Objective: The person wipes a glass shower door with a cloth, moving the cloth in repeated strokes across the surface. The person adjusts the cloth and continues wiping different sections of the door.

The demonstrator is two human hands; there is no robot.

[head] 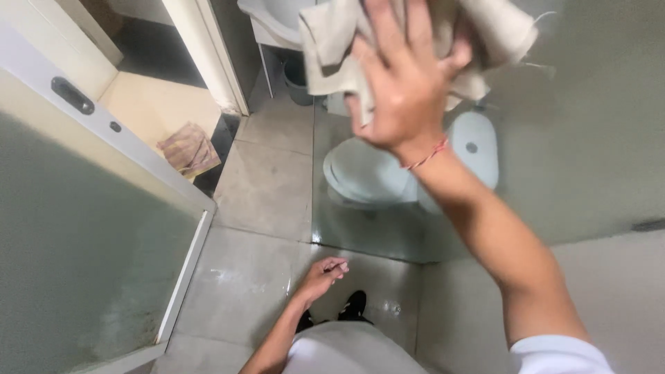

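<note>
My right hand [405, 76] is raised high, palm pressed flat on a beige cloth [325, 48] against a clear glass panel [589, 138]. A thin red string circles that wrist. The cloth bunches around my fingers and spreads to both sides of the hand. My left hand [324, 275] hangs low beside my hip, fingers loosely curled, holding nothing that I can see. Through the glass a pale toilet [367, 173] with its lid down shows behind my forearm.
A frosted glass door [83, 263] with a dark handle [72, 95] stands open on the left. A striped rag [188, 149] lies on the floor near the doorway. A white basin [273, 17] is at the top. Grey floor tiles [263, 194] look wet.
</note>
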